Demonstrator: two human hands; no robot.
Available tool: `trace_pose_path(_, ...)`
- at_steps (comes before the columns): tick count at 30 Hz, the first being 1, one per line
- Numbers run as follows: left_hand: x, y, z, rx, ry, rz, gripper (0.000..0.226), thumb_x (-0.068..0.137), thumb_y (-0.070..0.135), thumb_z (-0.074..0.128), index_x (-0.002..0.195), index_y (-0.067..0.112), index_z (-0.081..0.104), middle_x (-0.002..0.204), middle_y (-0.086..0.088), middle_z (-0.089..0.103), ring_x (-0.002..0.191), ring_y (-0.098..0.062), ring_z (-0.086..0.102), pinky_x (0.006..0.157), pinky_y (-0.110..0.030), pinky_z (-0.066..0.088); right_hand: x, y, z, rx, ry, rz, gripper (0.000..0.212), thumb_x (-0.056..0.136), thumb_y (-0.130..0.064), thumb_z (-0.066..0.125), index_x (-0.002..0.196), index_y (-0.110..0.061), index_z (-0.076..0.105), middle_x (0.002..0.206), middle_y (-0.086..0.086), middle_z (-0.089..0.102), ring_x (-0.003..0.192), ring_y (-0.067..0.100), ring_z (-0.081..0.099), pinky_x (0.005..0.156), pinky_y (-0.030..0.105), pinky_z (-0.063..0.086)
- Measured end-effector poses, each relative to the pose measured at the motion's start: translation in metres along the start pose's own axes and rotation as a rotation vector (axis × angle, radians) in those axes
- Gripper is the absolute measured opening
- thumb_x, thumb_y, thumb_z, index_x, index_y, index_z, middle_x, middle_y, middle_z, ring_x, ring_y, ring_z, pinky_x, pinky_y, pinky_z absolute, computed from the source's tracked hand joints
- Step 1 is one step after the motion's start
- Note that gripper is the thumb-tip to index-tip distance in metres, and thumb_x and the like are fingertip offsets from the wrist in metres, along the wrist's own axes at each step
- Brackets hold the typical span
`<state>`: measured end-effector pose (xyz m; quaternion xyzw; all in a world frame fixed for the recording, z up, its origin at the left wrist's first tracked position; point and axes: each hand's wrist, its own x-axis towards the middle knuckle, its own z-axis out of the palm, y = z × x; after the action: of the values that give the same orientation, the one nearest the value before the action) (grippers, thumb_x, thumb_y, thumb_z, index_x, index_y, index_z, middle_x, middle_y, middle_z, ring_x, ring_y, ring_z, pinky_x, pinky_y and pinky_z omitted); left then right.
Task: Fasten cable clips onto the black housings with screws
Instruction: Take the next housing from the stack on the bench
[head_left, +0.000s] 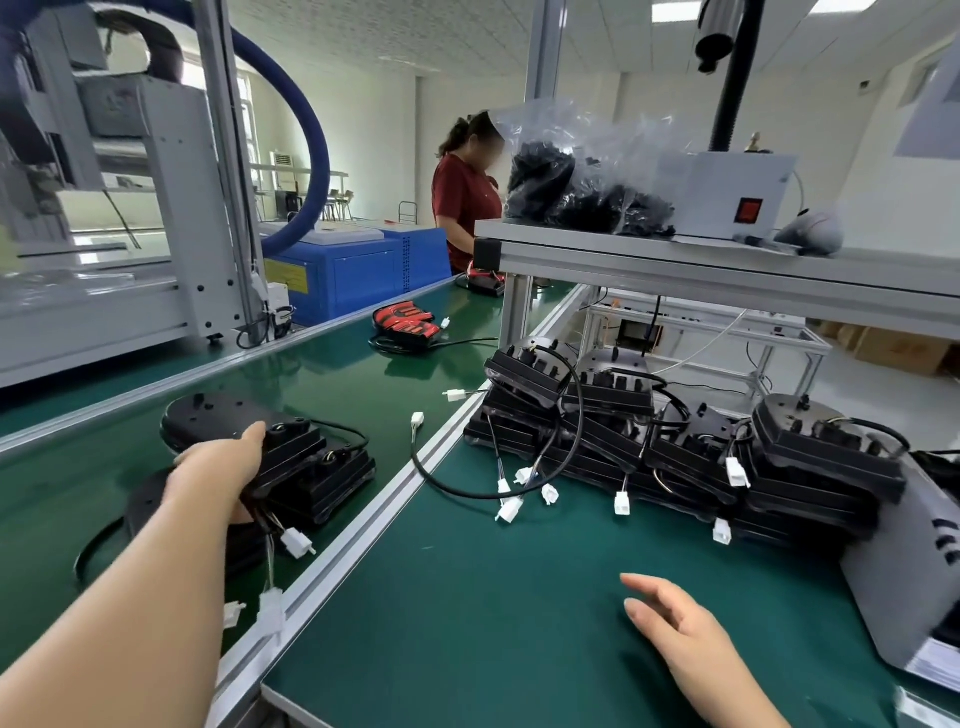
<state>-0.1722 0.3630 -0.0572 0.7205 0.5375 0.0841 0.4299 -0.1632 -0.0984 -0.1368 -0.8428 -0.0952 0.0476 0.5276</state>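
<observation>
On the glossy green conveyor belt (337, 374) at left, two black plastic housings (311, 467) with wired white plugs lie stacked. The left hand (218, 467) grips their near edge, thumb on top. A heap of black housings (675, 447) sits far right on the green bench mat (467, 597), well apart from the right hand (675, 623), whose fingers are loosely spread and hold nothing.

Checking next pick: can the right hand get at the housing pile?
Probably yes. The right hand is open and empty, with only bare green mat between it and the housing pile.
</observation>
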Motion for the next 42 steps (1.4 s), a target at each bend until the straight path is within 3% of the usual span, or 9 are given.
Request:
trace_pose_path(2, -0.003, 0.001, -0.010, 0.227, -0.011, 0.056, 0.076, 0.086, 0.069, 0.039, 0.110, -0.001, 0.056, 0.090, -0.023, 0.067, 0.081, -0.037, 0.069, 0.092, -0.044, 0.050, 0.000, 0.000, -0.002, 0.006, -0.001, 0.007, 0.022, 0.090, -0.010, 0.063, 0.105, -0.027, 0.065, 0.113, -0.007, 0.063, 0.103, 0.001, 0.058, 0.079, 0.010, 0.041)
trace_pose_path(6, -0.002, 0.008, -0.026, 0.571, 0.030, 0.087, 0.092, 0.078, 0.079, 0.044, 0.139, 0.010, 0.045, 0.145, -0.015, 0.041, 0.130, -0.035, 0.041, 0.106, -0.042, 0.034, -0.002, -0.001, -0.008, 0.001, -0.008, 0.026, 0.022, 0.092, -0.012, 0.061, 0.109, -0.026, 0.063, 0.114, -0.009, 0.062, 0.104, -0.001, 0.057, 0.078, 0.008, 0.042)
trace_pose_path(9, -0.010, 0.016, -0.025, 0.684, 0.195, 0.138, 0.094, 0.074, 0.076, 0.053, 0.142, 0.013, 0.039, 0.144, -0.017, 0.033, 0.130, -0.036, 0.036, 0.102, -0.044, 0.036, -0.005, -0.001, -0.017, 0.000, 0.012, 0.050, 0.022, 0.092, -0.013, 0.061, 0.109, -0.027, 0.063, 0.110, -0.006, 0.063, 0.099, 0.002, 0.059, 0.075, 0.005, 0.043)
trace_pose_path(14, -0.055, 0.059, 0.027, 0.759, 0.480, 0.724, 0.048, 0.091, 0.045, 0.050, 0.125, 0.011, 0.053, 0.124, -0.014, 0.046, 0.114, -0.032, 0.046, 0.087, -0.041, 0.044, -0.009, 0.001, -0.030, 0.012, 0.042, 0.099, 0.020, 0.092, -0.014, 0.061, 0.106, -0.028, 0.063, 0.110, -0.005, 0.063, 0.093, 0.004, 0.059, 0.082, 0.012, 0.042)
trace_pose_path(18, -0.124, 0.092, 0.118, 0.517, 0.192, 1.164, 0.031, 0.094, 0.036, 0.048, 0.116, 0.018, 0.059, 0.111, -0.005, 0.051, 0.103, -0.025, 0.053, 0.078, -0.039, 0.050, -0.010, 0.003, -0.035, 0.003, 0.031, 0.145, 0.021, 0.092, -0.020, 0.060, 0.108, -0.034, 0.061, 0.116, -0.015, 0.060, 0.106, -0.002, 0.057, 0.094, 0.018, 0.042)
trace_pose_path(23, -0.187, 0.131, 0.219, 0.571, 0.121, 1.555, 0.081, 0.086, 0.047, 0.061, 0.148, 0.014, 0.021, 0.146, -0.005, 0.033, 0.134, -0.024, 0.032, 0.106, -0.036, 0.035, -0.007, 0.007, -0.037, 0.023, 0.046, 0.200, 0.021, 0.091, -0.024, 0.061, 0.108, -0.036, 0.061, 0.115, -0.017, 0.061, 0.104, -0.005, 0.057, 0.095, 0.018, 0.043)
trace_pose_path(28, -0.197, 0.166, 0.267, 0.699, 0.224, 1.550, 0.111, 0.079, 0.042, 0.071, 0.150, 0.015, -0.009, 0.157, -0.014, 0.011, 0.145, -0.031, 0.006, 0.118, -0.042, 0.002, -0.005, 0.008, -0.035, 0.005, 0.085, 0.206, 0.020, 0.090, -0.027, 0.062, 0.107, -0.037, 0.062, 0.110, -0.021, 0.061, 0.103, -0.010, 0.057, 0.086, 0.005, 0.040)
trace_pose_path(33, -0.188, 0.177, 0.281, 0.802, 0.217, 1.523, 0.095, 0.083, 0.024, 0.068, 0.151, 0.017, 0.002, 0.147, -0.017, 0.032, 0.134, -0.035, 0.034, 0.117, -0.045, 0.014, -0.004, 0.007, -0.035, -0.013, 0.115, 0.211, 0.018, 0.090, -0.028, 0.062, 0.105, -0.038, 0.061, 0.111, -0.018, 0.061, 0.100, -0.011, 0.056, 0.087, 0.005, 0.038)
trace_pose_path(42, -0.191, 0.179, 0.276, 0.701, 0.175, 1.704, 0.073, 0.080, 0.022, 0.068, 0.141, 0.013, 0.030, 0.133, -0.016, 0.042, 0.120, -0.034, 0.045, 0.112, -0.042, 0.027, -0.006, 0.010, -0.033, -0.007, 0.109, 0.212, 0.017, 0.091, -0.025, 0.061, 0.105, -0.034, 0.063, 0.111, -0.014, 0.062, 0.100, -0.009, 0.057, 0.085, 0.005, 0.040)
